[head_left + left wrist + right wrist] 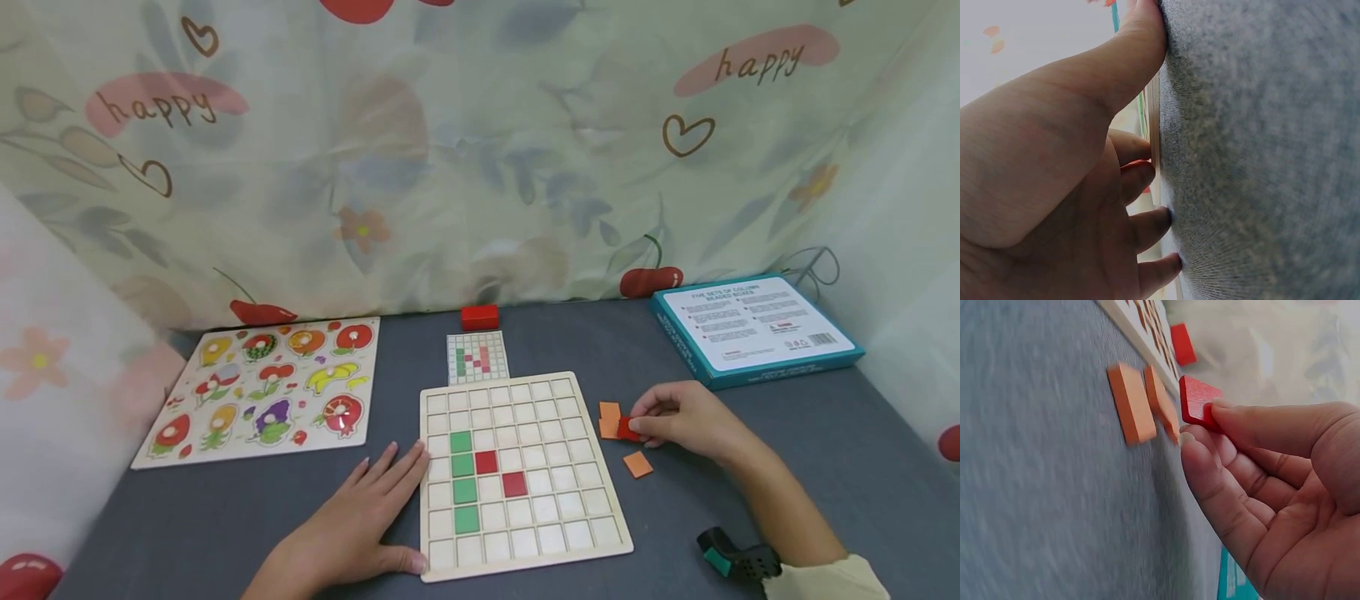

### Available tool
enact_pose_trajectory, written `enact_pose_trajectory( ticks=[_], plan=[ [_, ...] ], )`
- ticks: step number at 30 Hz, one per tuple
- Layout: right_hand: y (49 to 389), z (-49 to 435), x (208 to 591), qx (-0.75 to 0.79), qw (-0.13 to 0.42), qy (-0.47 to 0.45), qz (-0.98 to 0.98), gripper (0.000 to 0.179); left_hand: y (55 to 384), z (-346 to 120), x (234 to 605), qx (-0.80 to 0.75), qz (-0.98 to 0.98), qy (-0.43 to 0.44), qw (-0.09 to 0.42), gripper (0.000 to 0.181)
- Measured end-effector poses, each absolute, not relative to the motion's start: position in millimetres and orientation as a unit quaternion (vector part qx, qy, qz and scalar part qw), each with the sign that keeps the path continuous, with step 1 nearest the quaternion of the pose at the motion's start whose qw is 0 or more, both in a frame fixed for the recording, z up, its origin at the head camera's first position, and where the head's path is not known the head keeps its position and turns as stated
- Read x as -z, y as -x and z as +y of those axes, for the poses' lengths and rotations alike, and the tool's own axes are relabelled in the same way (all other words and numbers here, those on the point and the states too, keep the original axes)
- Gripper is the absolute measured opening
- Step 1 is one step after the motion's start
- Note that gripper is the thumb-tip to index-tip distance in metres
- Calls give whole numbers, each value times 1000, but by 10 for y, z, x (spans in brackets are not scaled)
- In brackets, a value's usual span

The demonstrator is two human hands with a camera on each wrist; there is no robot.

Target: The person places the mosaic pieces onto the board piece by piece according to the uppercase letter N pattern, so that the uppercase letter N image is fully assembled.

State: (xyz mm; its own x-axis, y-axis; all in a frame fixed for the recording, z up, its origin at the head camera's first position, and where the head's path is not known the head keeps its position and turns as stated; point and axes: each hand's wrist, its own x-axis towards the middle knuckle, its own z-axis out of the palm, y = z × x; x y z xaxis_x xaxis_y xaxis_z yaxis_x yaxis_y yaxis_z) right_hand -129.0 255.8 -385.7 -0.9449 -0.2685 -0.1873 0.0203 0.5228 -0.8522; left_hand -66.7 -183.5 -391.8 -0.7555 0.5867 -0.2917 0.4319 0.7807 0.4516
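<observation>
A red square tile (1197,400) is pinched between thumb and fingers of my right hand (686,421), just right of the wooden grid board (525,547). Orange tiles (609,411) lie beside and below that hand on the table. Four-sided cells of the board hold a column of several green tiles (465,490) and two red tiles, one red tile (486,462) beside the column and another red tile (514,484) lower right. My left hand (352,521) rests flat with fingers spread, thumb and fingertips at the board's left edge.
A small pattern card (477,358) lies behind the board, with a red block (479,317) beyond it. At left is a fruit puzzle board (288,450). A teal box (757,329) lies at back right. A black strap device (738,557) is near my right wrist.
</observation>
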Motion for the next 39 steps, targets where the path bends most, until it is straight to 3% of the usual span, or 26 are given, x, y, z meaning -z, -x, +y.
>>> enact_pose_trajectory(
  ticks=[19,35,39],
  plan=[
    [1131,1994,3870,462,154,155,859,4,673,-1836,3935,-179,920,-276,213,115],
    [928,1639,3893,452,164,202,853,8,661,-1824,3947,-171,924,-272,208,116],
    [861,1544,3888,428,141,214,866,12,676,-1821,3958,-164,925,-267,214,117]
  ],
)
